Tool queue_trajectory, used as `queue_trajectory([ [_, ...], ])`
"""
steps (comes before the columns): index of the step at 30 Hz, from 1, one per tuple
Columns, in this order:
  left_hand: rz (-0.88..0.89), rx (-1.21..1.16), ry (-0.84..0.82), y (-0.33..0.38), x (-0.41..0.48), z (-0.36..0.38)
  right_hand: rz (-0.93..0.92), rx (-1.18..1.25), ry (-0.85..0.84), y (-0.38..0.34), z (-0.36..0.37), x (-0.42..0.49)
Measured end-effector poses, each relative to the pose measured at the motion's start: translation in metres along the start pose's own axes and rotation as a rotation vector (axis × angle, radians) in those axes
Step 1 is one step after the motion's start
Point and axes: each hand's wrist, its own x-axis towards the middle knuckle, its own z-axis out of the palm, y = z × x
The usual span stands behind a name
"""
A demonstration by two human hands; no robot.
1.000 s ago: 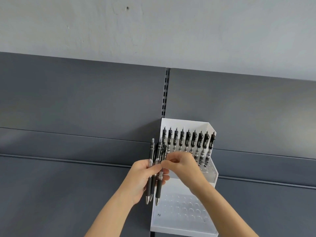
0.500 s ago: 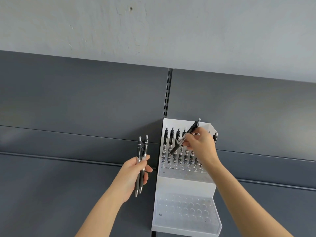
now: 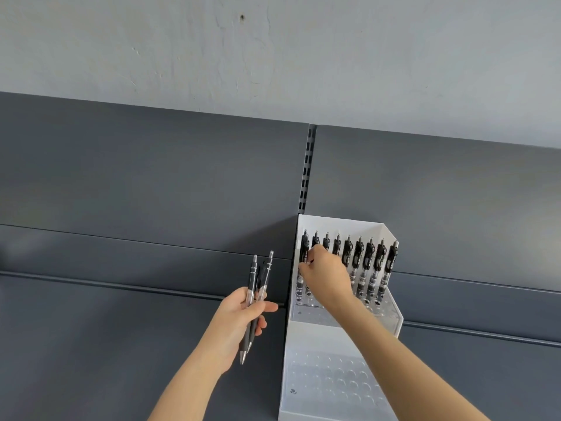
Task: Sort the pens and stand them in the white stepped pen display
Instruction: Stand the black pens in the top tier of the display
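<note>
Left hand (image 3: 239, 314): fingers wrapped round two black pens (image 3: 256, 287), tips down, held in front of the grey shelf back panel (image 3: 151, 177). Slotted upright (image 3: 306, 168) sits just above the white stepped pen display (image 3: 349, 226). Right hand (image 3: 326, 271) is at the display's top step, fingers pinching the leftmost pen (image 3: 304, 247), which stands upright. The row of pens (image 3: 368, 256) runs rightwards from it, all upright in the top step. Right forearm crosses over the lower step (image 3: 334, 381).
</note>
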Motion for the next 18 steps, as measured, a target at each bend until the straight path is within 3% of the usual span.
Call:
queue_trajectory([
  [6,0.009,-0.094,0.013,0.001,0.000,0.002,0.031,0.067,0.041,0.001,0.006,-0.003],
  [13,-0.021,-0.215,-0.033,0.005,-0.003,0.002,0.023,0.386,0.082,0.018,-0.011,-0.035],
  [18,-0.028,-0.206,-0.097,0.007,-0.005,0.020,-0.020,0.523,-0.079,0.010,-0.013,-0.049],
])
